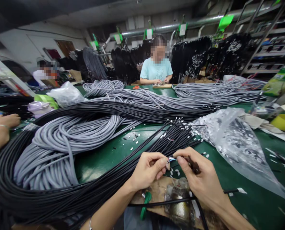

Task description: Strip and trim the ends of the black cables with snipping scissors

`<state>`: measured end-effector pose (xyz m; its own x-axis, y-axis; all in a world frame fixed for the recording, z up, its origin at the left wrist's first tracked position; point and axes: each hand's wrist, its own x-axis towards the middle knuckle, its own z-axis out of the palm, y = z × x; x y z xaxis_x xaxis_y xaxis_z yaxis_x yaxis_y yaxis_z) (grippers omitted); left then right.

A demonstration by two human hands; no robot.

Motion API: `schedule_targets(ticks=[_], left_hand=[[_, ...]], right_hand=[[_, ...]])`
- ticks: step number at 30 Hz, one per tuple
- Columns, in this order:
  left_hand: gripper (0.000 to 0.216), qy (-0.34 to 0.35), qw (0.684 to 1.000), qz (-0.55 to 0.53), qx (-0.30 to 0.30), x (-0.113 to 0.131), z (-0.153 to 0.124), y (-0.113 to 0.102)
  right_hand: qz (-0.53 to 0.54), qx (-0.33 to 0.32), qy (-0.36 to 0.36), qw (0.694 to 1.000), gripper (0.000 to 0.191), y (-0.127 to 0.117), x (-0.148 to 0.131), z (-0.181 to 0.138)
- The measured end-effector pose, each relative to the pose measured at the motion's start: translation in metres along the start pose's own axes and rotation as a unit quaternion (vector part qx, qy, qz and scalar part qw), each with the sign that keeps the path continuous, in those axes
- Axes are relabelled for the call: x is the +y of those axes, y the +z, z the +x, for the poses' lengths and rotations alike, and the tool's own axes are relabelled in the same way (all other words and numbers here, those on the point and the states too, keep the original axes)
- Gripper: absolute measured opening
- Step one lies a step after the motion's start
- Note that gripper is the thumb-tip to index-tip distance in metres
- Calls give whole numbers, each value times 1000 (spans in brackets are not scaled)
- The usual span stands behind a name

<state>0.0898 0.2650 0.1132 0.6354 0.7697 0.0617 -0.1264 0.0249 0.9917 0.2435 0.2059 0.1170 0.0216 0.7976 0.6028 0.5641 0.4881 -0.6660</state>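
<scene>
Left hand [148, 169] and right hand [200, 179] pinch a black cable end [171, 158] together over the green worktable [101, 156]. Black cable bundle [61, 198] and grey cable coils [61, 143] cover the near left. Storage racks [269, 41] line the far right.

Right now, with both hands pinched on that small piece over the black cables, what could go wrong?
1. The small piece sits only between fingertips of the left hand and right hand; a slip could drop it among the white bits on the green table.
2. The black cable bundle lies right at the hands and may snag.
3. The clear plastic bag lies close to the right hand; a sweep could drag it.
</scene>
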Motion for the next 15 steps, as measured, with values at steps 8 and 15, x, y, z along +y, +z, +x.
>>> schedule_targets(ticks=[8, 15], left_hand=[[38, 15, 998, 59, -11, -9, -3, 0], [33, 65, 991, 104, -46, -6, -2, -4]], right_hand=[[11, 18, -45, 999, 14, 0, 2, -5], [133, -126, 88, 979, 15, -5, 1, 2]])
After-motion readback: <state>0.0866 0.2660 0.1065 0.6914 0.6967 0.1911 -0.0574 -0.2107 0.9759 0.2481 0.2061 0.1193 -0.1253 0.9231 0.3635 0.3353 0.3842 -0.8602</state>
